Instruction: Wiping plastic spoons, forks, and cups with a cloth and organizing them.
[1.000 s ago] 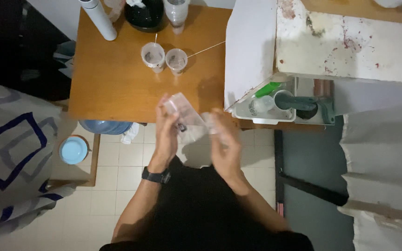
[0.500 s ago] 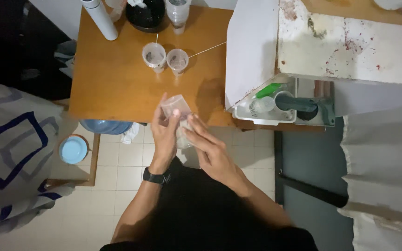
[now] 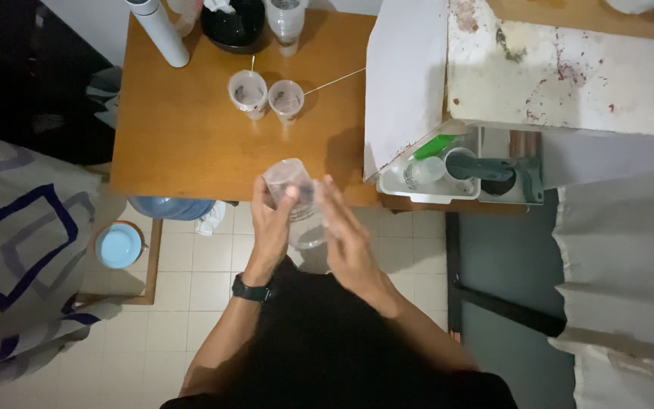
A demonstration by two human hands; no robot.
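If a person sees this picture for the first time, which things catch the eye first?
The two hands at the centre: the left hand holds a clear plastic cup and the right hand is beside it. Behind them, two more clear cups stand on the wooden table.

The middle of the worktop (image 3: 183, 144) is bare wood, with open room from its near edge in the centre of the frame up to two small clear cups (image 3: 266, 95) standing side by side. Behind them, along the top of the frame, a white tube (image 3: 159, 32), a black bowl (image 3: 232, 23) and a stack of cups (image 3: 288, 21) close the far edge. To the right, a white box (image 3: 406, 83) and a white tray (image 3: 427, 178) block the way.
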